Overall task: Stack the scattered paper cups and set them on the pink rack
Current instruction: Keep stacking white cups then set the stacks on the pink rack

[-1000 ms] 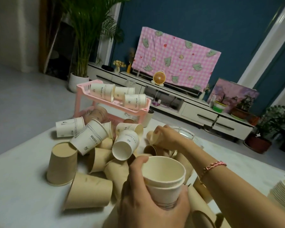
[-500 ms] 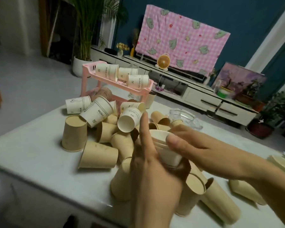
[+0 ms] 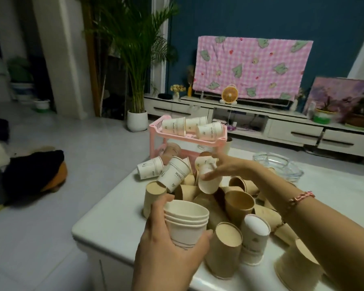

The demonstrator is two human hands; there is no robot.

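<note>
My left hand [image 3: 166, 255] grips a short stack of nested white paper cups [image 3: 186, 222], held upright near the table's front corner. My right hand [image 3: 225, 168] reaches over the heap and closes its fingers on a tilted paper cup [image 3: 208, 182]. Several brown and white cups [image 3: 239, 204] lie scattered and tipped on the white table [image 3: 105, 229]. The pink rack [image 3: 189, 138] stands at the table's far edge. Three white cups [image 3: 210, 131] lie on its top shelf and brown cups sit on the lower one.
A glass ashtray [image 3: 278, 164] sits on the table's far right. A potted palm [image 3: 137, 120] and a low TV cabinet [image 3: 292, 131] with a pink-covered screen stand behind. A dark bundle [image 3: 33, 173] lies on the floor at left.
My right hand left the stack and reached forward to a cup in the heap. My left hand lowered the stack toward me. The view swung left and up.
</note>
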